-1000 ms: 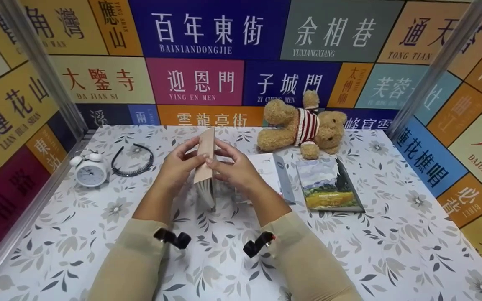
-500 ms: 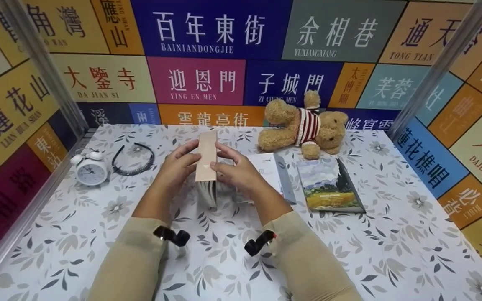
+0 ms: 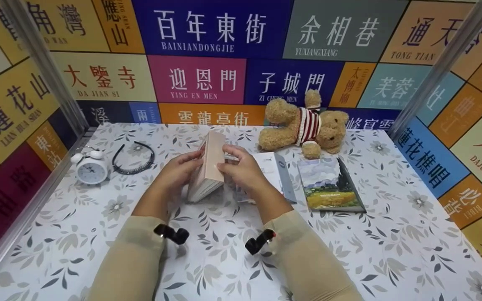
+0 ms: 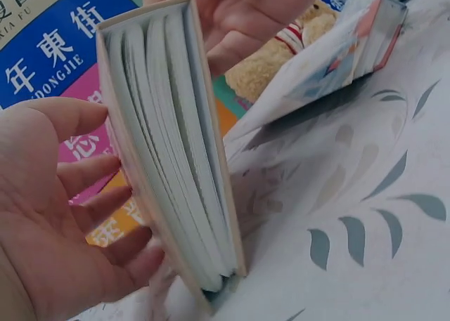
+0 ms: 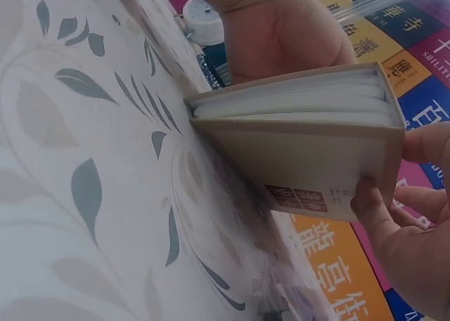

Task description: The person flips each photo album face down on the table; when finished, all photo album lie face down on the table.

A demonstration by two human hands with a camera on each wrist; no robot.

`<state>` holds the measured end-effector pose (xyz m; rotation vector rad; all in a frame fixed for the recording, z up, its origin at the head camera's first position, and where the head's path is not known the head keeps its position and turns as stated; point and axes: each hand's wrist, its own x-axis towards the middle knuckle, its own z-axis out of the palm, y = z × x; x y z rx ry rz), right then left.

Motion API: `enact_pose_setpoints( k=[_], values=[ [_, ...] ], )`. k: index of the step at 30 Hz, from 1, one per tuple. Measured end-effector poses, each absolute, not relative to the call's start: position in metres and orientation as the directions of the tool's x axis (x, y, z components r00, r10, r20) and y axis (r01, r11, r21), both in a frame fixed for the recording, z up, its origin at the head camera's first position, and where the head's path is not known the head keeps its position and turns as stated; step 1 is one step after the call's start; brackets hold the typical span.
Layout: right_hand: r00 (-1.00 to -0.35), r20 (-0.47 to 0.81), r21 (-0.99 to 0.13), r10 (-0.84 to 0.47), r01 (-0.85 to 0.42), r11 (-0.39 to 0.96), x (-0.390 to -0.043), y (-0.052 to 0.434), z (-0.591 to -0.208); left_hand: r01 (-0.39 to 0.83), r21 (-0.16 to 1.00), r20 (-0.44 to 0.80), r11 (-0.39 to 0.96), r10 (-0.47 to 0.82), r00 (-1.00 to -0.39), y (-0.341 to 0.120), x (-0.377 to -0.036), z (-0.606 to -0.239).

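A pale pink-beige photo album (image 3: 215,159) stands on end over the table, spine toward me, its covers slightly spread. Thick sleeve-like pages (image 4: 169,138) show between the covers in the left wrist view. My right hand (image 3: 247,169) holds it by the spine edge, with the thumb on a cover and fingers on the spine side in the right wrist view. My left hand (image 3: 176,171) lies along the other cover; its fingertips (image 4: 144,261) touch that cover, fairly straight. Dark red printed blocks (image 5: 299,198) mark the cover facing the right wrist camera.
A white-covered book (image 3: 287,177) lies beside my right hand, partly hidden. Right of it is an album with a landscape cover (image 3: 329,186). A teddy bear (image 3: 303,125) lies behind them. At left are a white alarm clock (image 3: 91,169) and a dark headband (image 3: 136,169).
The photo album has turned and shifted slightly right, its left cover swinging outward so the pages fan wider. The left thumb has moved off the spine; the right hand has stayed on it.
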<state>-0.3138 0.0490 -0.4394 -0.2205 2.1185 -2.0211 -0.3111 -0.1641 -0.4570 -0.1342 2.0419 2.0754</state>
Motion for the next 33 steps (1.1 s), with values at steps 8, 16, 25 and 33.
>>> enact_pose_setpoints(
  k=[8, 16, 25, 33],
  values=[
    [-0.97, -0.104, -0.982, -0.221, 0.064, 0.18, -0.317, 0.051, -0.443, -0.284, 0.938, -0.305, 0.198, 0.081, -0.949, -0.176, -0.313, -0.461],
    [-0.941, -0.041, -0.964, -0.336, -0.051, 0.261, -0.313, 0.048, -0.452, -0.304, 0.898, -0.331, 0.318, 0.036, -0.943, -0.184, -0.309, -0.462],
    [-0.928, -0.046, -0.924, -0.37, -0.101, 0.368, -0.312, 0.044, -0.46, -0.317, 0.831, -0.363, 0.458, 0.014, -0.932, -0.191, -0.309, -0.458],
    [-0.931, -0.096, -0.892, -0.353, -0.077, 0.446, -0.312, 0.044, -0.466, -0.38, 0.797, -0.425, 0.468, -0.012, -0.905, -0.194, -0.312, -0.458]
  ],
)
